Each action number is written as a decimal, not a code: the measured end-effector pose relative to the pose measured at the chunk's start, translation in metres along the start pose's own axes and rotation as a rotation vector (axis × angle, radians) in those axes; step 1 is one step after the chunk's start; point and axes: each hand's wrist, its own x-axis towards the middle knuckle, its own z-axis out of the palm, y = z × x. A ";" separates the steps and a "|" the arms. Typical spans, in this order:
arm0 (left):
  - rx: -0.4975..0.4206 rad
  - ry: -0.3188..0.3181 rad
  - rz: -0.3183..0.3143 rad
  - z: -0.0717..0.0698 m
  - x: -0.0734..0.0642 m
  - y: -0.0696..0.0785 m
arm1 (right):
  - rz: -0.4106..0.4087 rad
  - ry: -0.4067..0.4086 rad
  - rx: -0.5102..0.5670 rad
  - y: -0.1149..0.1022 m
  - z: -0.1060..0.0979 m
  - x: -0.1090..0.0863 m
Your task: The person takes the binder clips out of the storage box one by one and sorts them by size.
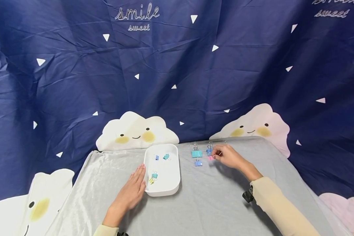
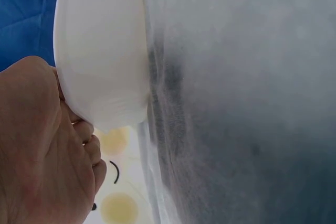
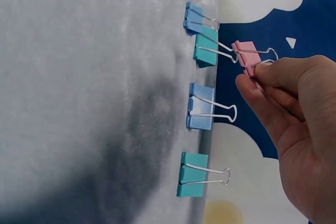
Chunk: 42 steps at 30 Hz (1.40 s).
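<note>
My right hand (image 1: 228,156) pinches a pink binder clip (image 3: 249,56) between thumb and fingertips, over the cloth to the right of a white tray (image 1: 165,188). Close to it are a teal binder clip (image 1: 196,154), a blue binder clip (image 1: 208,150) and a smaller blue binder clip (image 1: 198,163). The right wrist view also has another teal binder clip (image 3: 192,175), mostly hidden by the hand in the head view. My left hand (image 1: 131,189) lies with straight fingers along the tray's left wall.
Inside the tray are a blue clip (image 1: 156,157), a teal clip (image 1: 166,156), and another teal clip (image 1: 154,175) beside a yellow one (image 1: 151,180). Grey cloth (image 1: 200,209) covers the table. Behind it hangs a dark blue curtain (image 1: 165,65) with printed clouds.
</note>
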 end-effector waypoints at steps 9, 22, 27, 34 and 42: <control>0.007 0.006 0.004 0.000 0.001 -0.001 | 0.022 0.015 0.014 0.013 0.004 -0.004; -0.004 0.010 0.005 -0.001 -0.001 0.000 | 0.079 0.007 0.017 0.028 0.017 -0.007; -0.005 0.008 0.003 0.000 0.000 0.000 | 0.137 -0.021 0.051 0.035 0.023 -0.011; -0.004 0.010 0.003 0.001 -0.001 0.000 | 0.184 -0.041 0.035 0.043 0.029 -0.014; -0.009 0.013 0.003 0.001 0.000 0.000 | 0.266 -0.063 0.071 0.047 0.032 -0.015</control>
